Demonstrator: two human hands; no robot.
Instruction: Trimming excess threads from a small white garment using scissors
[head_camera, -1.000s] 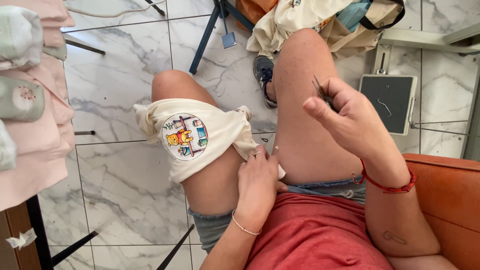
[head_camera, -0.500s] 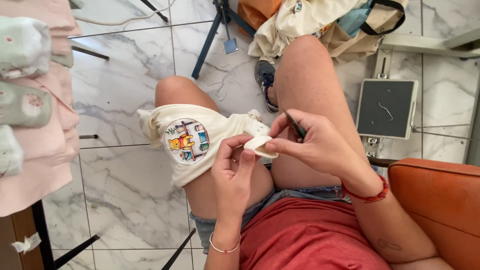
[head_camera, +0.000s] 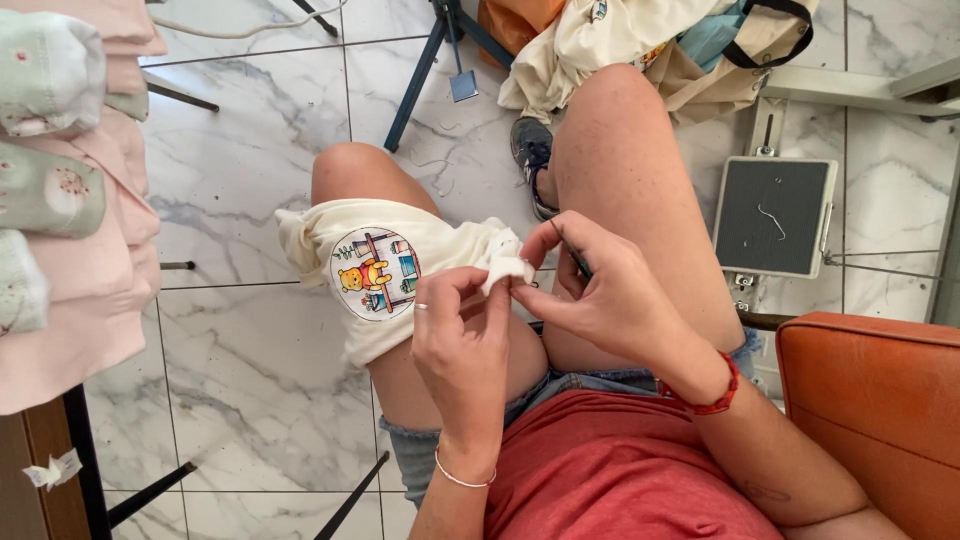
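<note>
- The left hand (head_camera: 462, 340) pinches a small bunched edge of the cream garment (head_camera: 385, 280) between thumb and fingertips, so it is closed on the cloth; there is a ring on one finger and a thin bracelet at the wrist
- The right hand (head_camera: 605, 295) meets it from the other side, thumb and forefinger closed on the same bunched edge, fingertips of both hands almost touching at the pinch
- A thin dark tool shows between the right hand's fingers just behind the pinch; it is too small to tell what kind it is
- The garment drapes over the left thigh, spreading away from the pinch toward the knee, with a round printed patch (head_camera: 375, 272) of a yellow cartoon bear facing up just beyond the left hand's knuckles
- A red cord bracelet (head_camera: 712, 392) sits on the right wrist, back from the pinch toward the body
- Beyond the right hand, past the raised right knee, a grey foot pedal (head_camera: 775, 215) lies on the marble floor (head_camera: 240, 160)
- Far from the grip on the left-hand side, folded pink and pale green cloths (head_camera: 70, 190) lie stacked on a table edge
- An orange chair arm (head_camera: 875, 400) stands beside the right forearm
</note>
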